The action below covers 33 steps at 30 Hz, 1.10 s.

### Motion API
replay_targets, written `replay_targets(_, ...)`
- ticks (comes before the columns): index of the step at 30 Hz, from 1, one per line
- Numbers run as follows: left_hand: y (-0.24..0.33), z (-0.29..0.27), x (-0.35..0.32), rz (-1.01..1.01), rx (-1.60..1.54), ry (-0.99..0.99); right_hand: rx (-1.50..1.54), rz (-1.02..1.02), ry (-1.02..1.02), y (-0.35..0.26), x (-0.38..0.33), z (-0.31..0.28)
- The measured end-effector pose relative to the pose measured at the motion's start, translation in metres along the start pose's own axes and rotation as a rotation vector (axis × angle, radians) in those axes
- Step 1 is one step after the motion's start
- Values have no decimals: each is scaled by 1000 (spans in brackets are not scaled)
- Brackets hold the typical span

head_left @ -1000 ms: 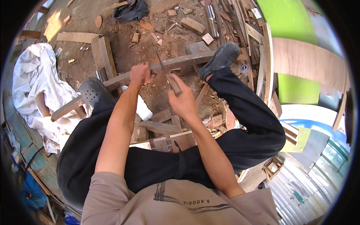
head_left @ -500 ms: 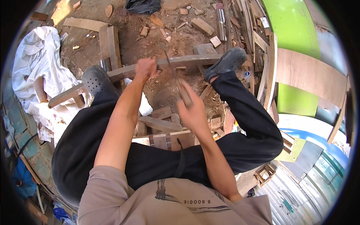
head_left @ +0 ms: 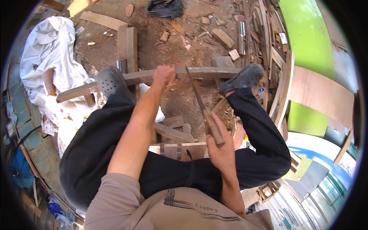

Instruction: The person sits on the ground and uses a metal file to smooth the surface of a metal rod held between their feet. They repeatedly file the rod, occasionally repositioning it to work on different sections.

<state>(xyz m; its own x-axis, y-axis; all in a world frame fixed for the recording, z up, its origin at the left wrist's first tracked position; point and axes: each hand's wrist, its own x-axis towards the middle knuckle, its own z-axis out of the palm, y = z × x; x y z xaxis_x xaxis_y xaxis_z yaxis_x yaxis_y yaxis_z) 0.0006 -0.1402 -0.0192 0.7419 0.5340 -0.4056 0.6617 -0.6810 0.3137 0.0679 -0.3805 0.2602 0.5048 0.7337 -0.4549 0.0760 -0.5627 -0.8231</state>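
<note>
left hand (head_left: 164, 75) clamped on beam (head_left: 199, 72), which runs left-right between both shoes. right hand (head_left: 220, 147) grips file (head_left: 197, 97) by its handle; file's long axis points away, tip resting on beam.

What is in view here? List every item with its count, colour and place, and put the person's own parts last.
wooden beam: one, brown, lying across the floor between the feet, under the left hand
hand file: one, dark blade with wooden handle, tip on the beam, handle in the right hand
white cloth: one, white, heaped at upper left
wood offcuts: many, brown, scattered on the dirt floor at top
dark cloth: one, black, top centre
plywood sheet: one, tan, right side
green panel: one, bright green, upper right
shoes: two, dark grey, at either end of the beam
left hand: one, gripping the beam
right hand: one, closed on the file handle
</note>
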Motion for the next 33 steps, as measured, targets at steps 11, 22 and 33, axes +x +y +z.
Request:
replay_targets(11,-9,2,-2,-13,39,-9,31,60,-48,7,27,-6)
replay_targets(22,2,-6,-3,-28,20,-44,-147,-97,-7,-9,3,5)
replay_targets(33,3,-11,-3,53,-90,-8,-21,55,65,-10,-28,-12)
